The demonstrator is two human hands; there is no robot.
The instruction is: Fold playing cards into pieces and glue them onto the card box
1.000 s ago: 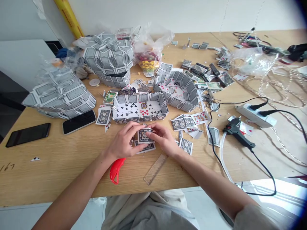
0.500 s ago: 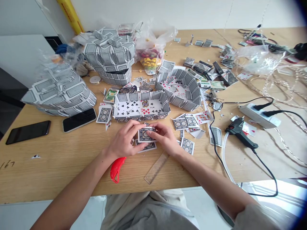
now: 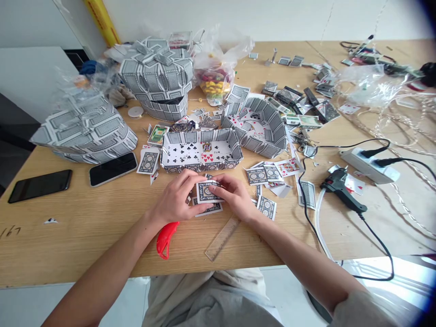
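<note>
Between my two hands is a patterned playing card (image 3: 206,192), back side up. My left hand (image 3: 180,198) grips its left side, thumb below and fingers above. My right hand (image 3: 235,195) pinches its right side, with the thumb on the card's face. Another card (image 3: 215,209) lies on the table just under it. Beyond my hands stands a rectangular tray made of cards (image 3: 200,167), its inside showing clubs and hearts. A clear ruler (image 3: 221,239) lies by my right wrist, and a red cutter (image 3: 165,240) is near my left wrist.
Card-made baskets (image 3: 90,131) and two phones (image 3: 40,186) are at the left. An open card box (image 3: 259,143) stands behind the tray. Loose cards (image 3: 267,207) lie right of my hands. Farther right are a glue gun (image 3: 344,190), its cable and a power strip (image 3: 369,165).
Both hands keep their hold on the card, which has shifted very slightly. The whole view has moved a little.
</note>
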